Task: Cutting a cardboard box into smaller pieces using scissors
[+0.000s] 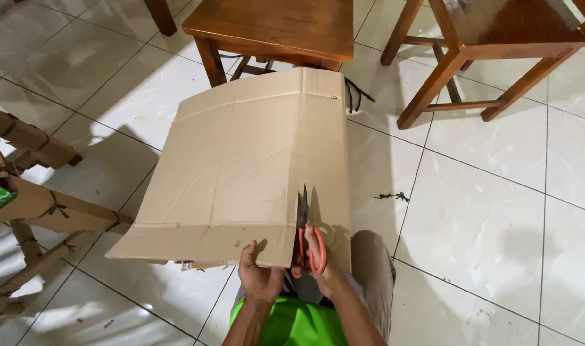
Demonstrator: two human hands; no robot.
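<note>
From the head view, the right hand (322, 266) has its fingers through the red loops of the scissors (303, 230), closed round the handles, blades pointing away along a slit already running up from the near edge of the cardboard (241, 173). The left hand (259, 277) pinches that near edge just left of the slit, thumb on top. The sheet slopes from the lap up and away over the tiled floor (497, 211), its far end near a wooden chair (273, 29). The sheet is held at one edge only, so it could sag or twist and pull the cut off line; the left thumb also sits close to the blades. A second chair (497, 51) stands at right, a cardboard frame (30, 192) at left, small scraps (392, 196) on the tiles; none block the blades.
</note>
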